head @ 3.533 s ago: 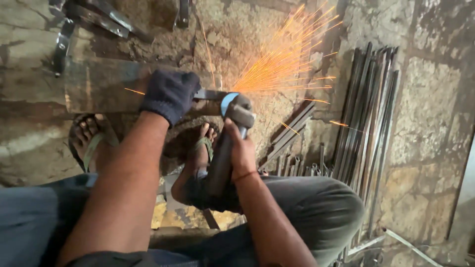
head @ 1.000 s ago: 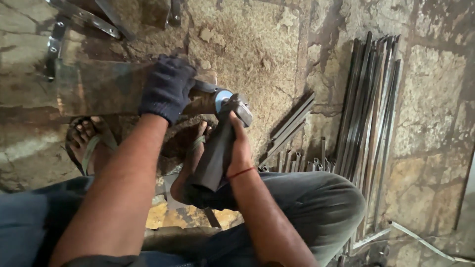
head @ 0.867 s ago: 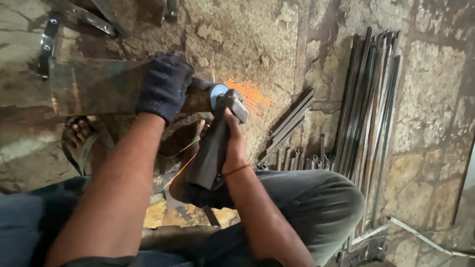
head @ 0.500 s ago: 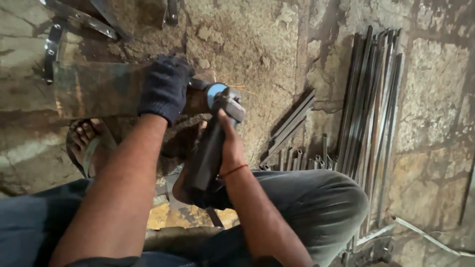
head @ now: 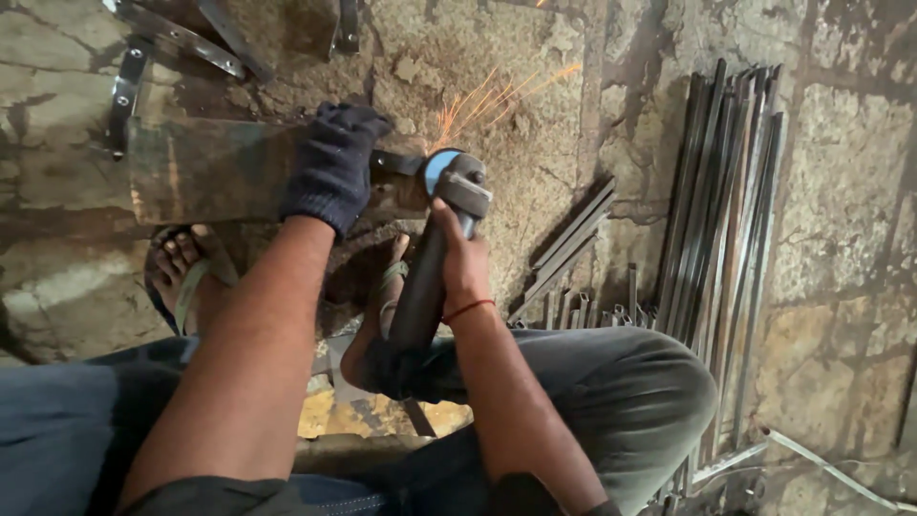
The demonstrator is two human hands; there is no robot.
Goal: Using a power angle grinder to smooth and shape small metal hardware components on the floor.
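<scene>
My left hand (head: 334, 164), in a dark knitted glove, presses down on a small metal piece (head: 394, 164) lying on a rusty wooden block (head: 205, 170). An angle grinder (head: 435, 253) with a dark body and a blue-guarded head is gripped by my bare right hand (head: 460, 266), which wears a red thread at the wrist. The grinder's disc touches the metal piece just right of the glove, and orange sparks (head: 487, 94) fly up and to the right. My sandalled feet (head: 191, 277) rest below the block.
A bundle of long metal rods (head: 721, 220) lies on the stone floor at the right, with shorter bars (head: 573, 253) beside it. Flat perforated metal strips (head: 177, 38) lie at the top left. My knees fill the bottom of the view.
Heavy sparks 3.5 s ago had stopped by 1.0 s ago, flared briefly, stopped again, and now fly once more. Both hands stay in nearly the same place.
</scene>
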